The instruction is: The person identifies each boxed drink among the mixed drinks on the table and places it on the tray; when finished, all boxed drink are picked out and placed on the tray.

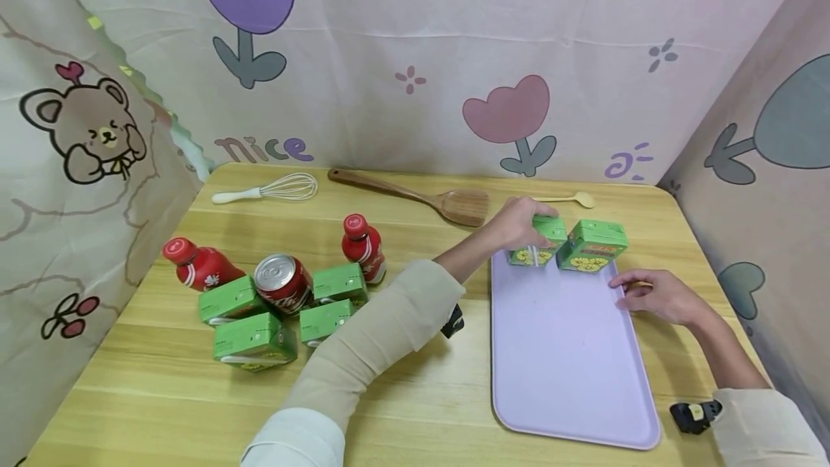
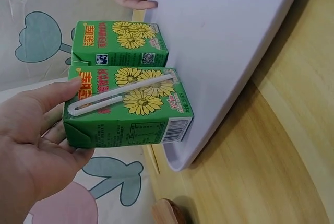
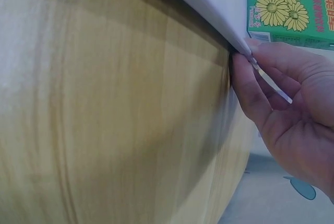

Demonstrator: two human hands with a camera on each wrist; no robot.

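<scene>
My left hand (image 1: 521, 223) grips a green drink carton (image 2: 133, 106) by its upper end, thumb on one side and fingers on the other. Yellow flowers and a white bent straw show on the carton's front. It stands at the far left corner of a pale purple tray (image 1: 570, 359), close beside a second green carton (image 1: 592, 247). At the tray's right rim, near that second carton, my right hand (image 1: 664, 298) pinches the edge between thumb and fingers, as the right wrist view shows.
Left on the wooden table stand several green cartons (image 1: 253, 337), a red can (image 1: 282, 283) and two red bottles (image 1: 366, 251) (image 1: 204, 265). Along the back lie a white whisk (image 1: 285, 187), a wooden spatula (image 1: 454, 204) and a small pale spoon (image 1: 580, 199). Printed cloth hangs around the table.
</scene>
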